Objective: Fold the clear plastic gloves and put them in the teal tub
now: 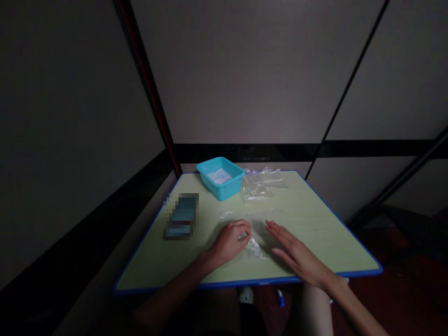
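Bare forearms (352,303) flank clear plastic film (257,249), long axis unclear, on the near side of the blue basket (226,190); it spreads beneath the nearer left hand (229,241), thumb curled toward fingertips, any hold impossible to tell; the right hand (297,253) extends, fingers straight, empty

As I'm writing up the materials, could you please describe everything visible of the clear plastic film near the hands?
The clear plastic film looks thin, see-through and crinkled, with bright glints. It lies spread on the pale green tabletop, towards the near edge. The left hand is curled over it; whether it grips the film is unclear. The open right hand is at its right side.
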Available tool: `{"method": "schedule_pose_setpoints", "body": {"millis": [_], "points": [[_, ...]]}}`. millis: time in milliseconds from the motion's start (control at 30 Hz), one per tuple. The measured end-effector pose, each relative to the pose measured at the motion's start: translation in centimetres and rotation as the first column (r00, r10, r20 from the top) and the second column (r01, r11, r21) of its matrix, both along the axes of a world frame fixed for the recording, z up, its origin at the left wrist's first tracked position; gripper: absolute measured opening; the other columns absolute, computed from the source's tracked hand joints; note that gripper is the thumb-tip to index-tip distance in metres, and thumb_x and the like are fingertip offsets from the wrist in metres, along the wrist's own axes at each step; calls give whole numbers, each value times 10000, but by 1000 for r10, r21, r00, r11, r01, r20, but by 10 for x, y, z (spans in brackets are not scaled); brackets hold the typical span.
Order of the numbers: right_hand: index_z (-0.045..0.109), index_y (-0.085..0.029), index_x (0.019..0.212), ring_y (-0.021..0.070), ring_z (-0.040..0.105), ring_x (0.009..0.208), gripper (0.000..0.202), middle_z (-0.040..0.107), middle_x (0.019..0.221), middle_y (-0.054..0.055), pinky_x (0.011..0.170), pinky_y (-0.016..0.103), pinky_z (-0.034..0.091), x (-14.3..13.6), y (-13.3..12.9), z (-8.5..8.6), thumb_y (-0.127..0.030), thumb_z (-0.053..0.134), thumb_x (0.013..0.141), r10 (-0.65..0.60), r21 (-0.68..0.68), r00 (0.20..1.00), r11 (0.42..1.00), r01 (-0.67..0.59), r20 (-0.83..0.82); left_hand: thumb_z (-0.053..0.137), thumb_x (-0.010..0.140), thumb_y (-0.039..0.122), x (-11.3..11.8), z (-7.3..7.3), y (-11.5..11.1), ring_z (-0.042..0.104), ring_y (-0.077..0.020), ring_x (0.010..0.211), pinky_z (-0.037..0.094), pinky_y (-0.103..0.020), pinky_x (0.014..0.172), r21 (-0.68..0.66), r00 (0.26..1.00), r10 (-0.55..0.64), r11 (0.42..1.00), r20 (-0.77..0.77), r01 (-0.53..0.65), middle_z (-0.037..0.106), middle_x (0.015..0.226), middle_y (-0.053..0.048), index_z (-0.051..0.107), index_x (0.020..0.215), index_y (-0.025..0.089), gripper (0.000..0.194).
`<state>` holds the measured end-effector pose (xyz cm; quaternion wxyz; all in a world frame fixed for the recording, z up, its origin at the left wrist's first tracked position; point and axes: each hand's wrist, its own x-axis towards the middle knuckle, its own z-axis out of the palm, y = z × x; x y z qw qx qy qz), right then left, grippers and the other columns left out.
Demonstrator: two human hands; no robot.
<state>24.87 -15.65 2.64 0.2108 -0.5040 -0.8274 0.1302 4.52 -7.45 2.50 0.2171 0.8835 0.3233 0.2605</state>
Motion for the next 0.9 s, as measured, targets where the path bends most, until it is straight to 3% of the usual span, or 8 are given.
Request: {"method": "schedule_pose_setpoints", "body": {"millis": [100, 167, 233, 333, 467, 600, 767, 900], "points": [[156, -253, 1349, 199, 159, 1272, 520, 166, 1404, 12, 1035, 422, 192, -6, -11, -2, -380, 328, 875, 42, -33, 997, 999, -40, 63, 466, 764, 150, 1, -5, -2, 497, -179, 1040, 407, -304, 889, 85, 991, 100, 992, -94, -92, 545, 1121, -62, 584, 917, 173, 194], [98, -266, 1354, 206, 125, 1277, 548, 122, 1410, 5, 1038, 437, 162, -10, -17, -2, -401, 323, 873, 101, -70, 988, 993, -93, 113, 464, 776, 184, -2, -6, -10, 359, -196, 1185, 332, -332, 970, 166, 980, 110, 983, -168, -82, 378, 1307, -78, 489, 1108, 167, 334], [55, -261, 1355, 210, 94, 1281, 584, 90, 1411, 7, 1044, 441, 128, -14, -22, -4, -433, 322, 865, 155, -103, 975, 985, -139, 162, 453, 793, 234, -6, -6, -22, 222, -197, 1259, 254, -341, 1019, 218, 966, 35, 976, -258, 23, 226, 1389, -71, 360, 1237, 164, 459], [27, -228, 1356, 216, 76, 1282, 634, 76, 1410, 29, 1049, 447, 86, -17, -26, -9, -475, 320, 851, 202, -132, 956, 975, -177, 212, 439, 806, 321, -11, -8, -37, 105, -193, 1288, 173, -346, 1046, 205, 921, -91, 962, -378, 180, 134, 1412, -66, 191, 1323, 154, 597], [29, -220, 1355, 226, 92, 1279, 658, 87, 1407, 42, 1045, 470, 64, -15, -26, -12, -496, 329, 839, 221, -132, 947, 972, -194, 235, 398, 818, 409, -13, -14, -44, 87, -195, 1288, 163, -347, 1043, 139, 878, -125, 968, -461, 211, 135, 1407, -88, 168, 1329, 135, 623], [70, -252, 1354, 212, 126, 1276, 590, 135, 1402, 19, 1041, 470, 117, 0, -19, -4, -453, 321, 860, 132, -80, 959, 990, -115, 250, 388, 821, 429, -16, -14, -42, 92, -200, 1288, 159, -343, 1043, 165, 890, -98, 968, -446, 189, 126, 1409, -89, 151, 1334, 138, 636], [201, -265, 1336, 208, 218, 1254, 509, 320, 1347, 17, 1038, 466, 167, 30, -13, -3, -400, 346, 867, 21, -33, 965, 999, -13, 260, 358, 843, 409, -25, -9, -39, 199, -198, 1266, 191, -354, 1040, 212, 918, 41, 976, -394, 47, 272, 1368, -89, 238, 1306, 150, 544], [233, -266, 1327, 214, 269, 1236, 496, 346, 1336, 25, 1033, 477, 175, 35, -22, -9, -369, 380, 865, 100, -44, 967, 995, -92, 233, 381, 842, 353, -29, -7, -33, 287, -206, 1232, 215, -368, 1032, 195, 908, 125, 980, -400, -49, 383, 1303, -118, 294, 1274, 108, 504]]}}
